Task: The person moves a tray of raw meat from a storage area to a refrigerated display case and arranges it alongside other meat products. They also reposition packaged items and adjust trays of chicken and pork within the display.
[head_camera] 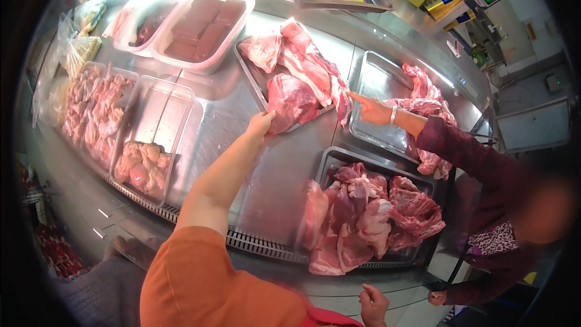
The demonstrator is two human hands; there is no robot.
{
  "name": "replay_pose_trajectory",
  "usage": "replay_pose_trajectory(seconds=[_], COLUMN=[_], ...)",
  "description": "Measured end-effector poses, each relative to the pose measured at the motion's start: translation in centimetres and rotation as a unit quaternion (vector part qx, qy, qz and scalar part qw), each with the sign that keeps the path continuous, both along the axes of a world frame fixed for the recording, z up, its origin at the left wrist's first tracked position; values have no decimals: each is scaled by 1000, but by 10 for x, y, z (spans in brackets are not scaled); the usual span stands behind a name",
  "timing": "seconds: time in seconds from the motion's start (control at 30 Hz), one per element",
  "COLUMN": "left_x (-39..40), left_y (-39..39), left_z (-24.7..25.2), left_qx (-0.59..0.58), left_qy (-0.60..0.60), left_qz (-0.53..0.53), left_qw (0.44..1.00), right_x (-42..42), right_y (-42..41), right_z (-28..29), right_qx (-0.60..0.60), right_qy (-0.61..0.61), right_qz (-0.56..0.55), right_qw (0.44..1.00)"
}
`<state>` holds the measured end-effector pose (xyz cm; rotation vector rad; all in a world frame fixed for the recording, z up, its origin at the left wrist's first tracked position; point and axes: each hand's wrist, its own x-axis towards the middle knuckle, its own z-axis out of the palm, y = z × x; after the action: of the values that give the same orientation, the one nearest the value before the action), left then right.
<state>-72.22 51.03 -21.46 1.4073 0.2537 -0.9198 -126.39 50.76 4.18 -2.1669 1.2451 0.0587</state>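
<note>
My left hand (262, 124) reaches over the counter and grips the near left corner of a round lump of raw red meat (290, 100). My thumb rests on top of the lump; the other fingers are mostly hidden. The lump lies in a metal tray (255, 75), beside a long strip of fatty meat (305, 61) and a paler chunk (262, 50). Low in the view, in front of my body, my right hand (374, 306) is loosely curled with nothing visible in it.
Another person's pointing hand (374, 109) touches or nearly touches the strip's end. A tray of ribs (379, 131) and a tray of meat cuts (324, 163) stand right. Left are a tub of dark red blocks (227, 56), poultry trays (131, 72) and plastic bags (84, 50).
</note>
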Motion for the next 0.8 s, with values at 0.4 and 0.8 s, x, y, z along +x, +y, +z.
replay_pose_trajectory(seconds=[0.4, 0.8], left_x=[-32, -55], left_y=[-66, -118], left_z=[-35, -1], left_qx=[-175, -142], left_qy=[194, 28], left_qz=[132, -70], left_qw=[956, 987], right_x=[-13, 2], right_y=[8, -3], right_z=[-27, -13], right_qx=[47, 55], right_qy=[23, 88], right_qz=[-25, 16], right_qw=[998, 994])
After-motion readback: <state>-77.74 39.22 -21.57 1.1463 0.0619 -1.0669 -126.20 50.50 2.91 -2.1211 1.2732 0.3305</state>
